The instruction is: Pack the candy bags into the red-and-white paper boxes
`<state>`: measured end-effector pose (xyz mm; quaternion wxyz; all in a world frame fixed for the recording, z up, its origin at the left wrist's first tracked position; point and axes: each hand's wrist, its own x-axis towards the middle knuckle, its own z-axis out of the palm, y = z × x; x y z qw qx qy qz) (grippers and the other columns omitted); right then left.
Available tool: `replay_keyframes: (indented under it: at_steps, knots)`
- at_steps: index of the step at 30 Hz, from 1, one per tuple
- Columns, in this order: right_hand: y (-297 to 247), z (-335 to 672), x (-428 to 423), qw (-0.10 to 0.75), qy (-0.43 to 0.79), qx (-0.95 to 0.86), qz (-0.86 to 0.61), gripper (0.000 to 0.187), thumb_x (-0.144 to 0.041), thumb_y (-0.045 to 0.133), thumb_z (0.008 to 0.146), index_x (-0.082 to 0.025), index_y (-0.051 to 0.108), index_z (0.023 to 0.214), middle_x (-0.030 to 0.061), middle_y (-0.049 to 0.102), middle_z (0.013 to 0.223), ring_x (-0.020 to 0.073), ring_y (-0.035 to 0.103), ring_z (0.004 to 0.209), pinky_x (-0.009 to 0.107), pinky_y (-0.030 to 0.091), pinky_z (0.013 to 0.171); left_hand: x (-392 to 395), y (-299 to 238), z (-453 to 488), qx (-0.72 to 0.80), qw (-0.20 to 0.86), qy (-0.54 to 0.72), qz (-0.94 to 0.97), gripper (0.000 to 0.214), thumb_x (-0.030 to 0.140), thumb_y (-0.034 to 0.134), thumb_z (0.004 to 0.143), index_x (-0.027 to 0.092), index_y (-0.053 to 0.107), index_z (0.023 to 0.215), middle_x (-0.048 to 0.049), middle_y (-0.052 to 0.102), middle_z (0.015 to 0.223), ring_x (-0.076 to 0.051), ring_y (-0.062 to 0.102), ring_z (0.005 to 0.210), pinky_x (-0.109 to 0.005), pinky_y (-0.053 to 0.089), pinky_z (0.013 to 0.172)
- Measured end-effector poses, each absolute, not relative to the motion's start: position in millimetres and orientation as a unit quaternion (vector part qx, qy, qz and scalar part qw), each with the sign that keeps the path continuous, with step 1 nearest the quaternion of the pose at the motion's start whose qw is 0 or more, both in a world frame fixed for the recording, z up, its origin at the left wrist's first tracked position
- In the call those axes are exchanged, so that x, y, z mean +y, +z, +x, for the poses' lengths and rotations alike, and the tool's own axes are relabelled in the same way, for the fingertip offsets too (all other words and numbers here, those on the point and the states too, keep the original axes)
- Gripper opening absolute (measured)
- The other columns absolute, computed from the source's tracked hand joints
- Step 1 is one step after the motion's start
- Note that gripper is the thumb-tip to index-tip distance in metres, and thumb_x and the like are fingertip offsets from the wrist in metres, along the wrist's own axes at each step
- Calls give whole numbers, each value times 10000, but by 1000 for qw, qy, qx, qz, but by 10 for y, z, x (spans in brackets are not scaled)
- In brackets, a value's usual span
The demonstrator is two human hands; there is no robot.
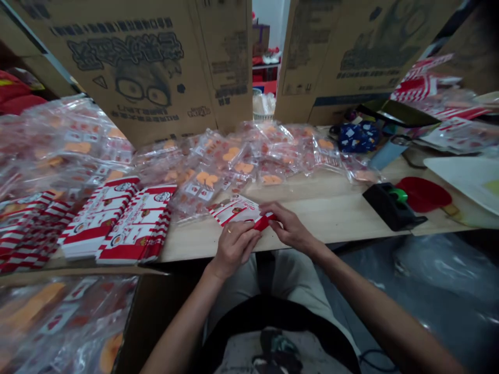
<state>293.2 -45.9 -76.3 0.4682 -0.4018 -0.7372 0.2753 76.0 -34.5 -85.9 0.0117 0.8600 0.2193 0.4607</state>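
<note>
A red, white and striped printed paper packet [244, 209] lies at the table's front edge, its near right end raised and folded between my hands. My left hand [236, 243] closes its fingers on the near edge. At the red right end, my right hand [288, 224] pinches the paper between thumb and fingers. Just beyond the packet rest clear plastic bags [202, 182] with orange pieces and small printed cards inside. To the left stand neat stacks of the same printed packets [136, 223]. What the folded end contains, if anything, is hidden.
Large cardboard boxes [156, 67] wall off the back of the table [323, 202]. A black tape dispenser [392, 205], a red paddle-shaped item [423, 194] and a white tray [463, 174] sit at the right. An open carton of bagged pieces [66, 322] is at lower left.
</note>
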Motion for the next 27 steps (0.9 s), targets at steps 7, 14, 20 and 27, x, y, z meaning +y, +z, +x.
replay_keyframes:
  at_steps: [7,14,20,27]
  knots:
    - [-1407,2777,-881,439,249,-745,-435,373,-26,468,806,-221,588,1099,139,491,1289,251,503,1274,454,478,1047,-769,-1563,601,270,81,389,877,476,93,634,918,221,574,1373,-138,718,1181,-254,689,1105,-403,561,941]
    - [-1431,2945,-985,361,302,-732,-492,536,24,424,761,-225,643,1182,101,634,1212,237,602,1155,436,474,998,-819,-1522,623,334,125,368,859,227,189,620,951,198,709,1160,-109,732,1101,-232,676,1015,-388,547,891]
    - [-1375,2917,-938,309,377,-638,-596,317,-102,484,858,-162,656,1118,91,718,928,211,669,805,334,524,766,-611,-1243,846,486,293,260,781,168,270,621,941,199,747,857,-52,734,892,-206,646,890,-323,491,826]
    - [-1429,2586,-1244,457,485,-376,-644,339,-175,561,805,-172,650,1132,114,736,1092,232,719,952,383,570,871,-450,-1069,957,481,367,114,788,267,296,572,917,188,700,710,-10,682,741,-172,573,736,-282,417,714]
